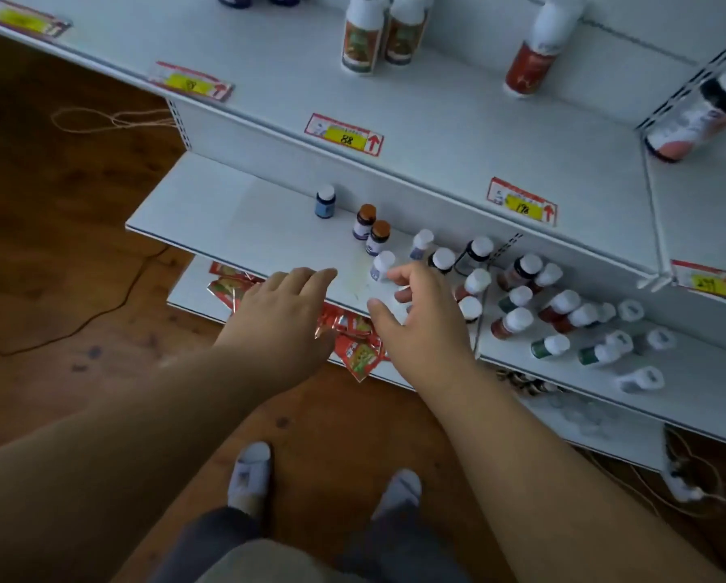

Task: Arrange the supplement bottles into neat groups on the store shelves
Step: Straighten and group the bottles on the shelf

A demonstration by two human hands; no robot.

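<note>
Small supplement bottles stand on the white middle shelf (226, 212). A blue bottle (325, 201) stands alone at the left, then two brown-capped bottles (371, 229) side by side. A white-capped bottle (382, 265) stands just ahead of my right hand (420, 317), whose fingers are spread and loosely bent; its fingertips are close to the bottle but hold nothing. My left hand (281, 305) hovers flat over the shelf's front edge, fingers straight. To the right a cluster of white-capped bottles (521, 288) with dark, red and green bodies stands crowded together.
The upper shelf (268, 77) carries tall white-capped bottles (382, 33) and price tags (344, 134) along its edge. Red foil packets (352, 342) lie on the lowest shelf under my hands. Cables trail over the wooden floor (79, 267). My feet show below.
</note>
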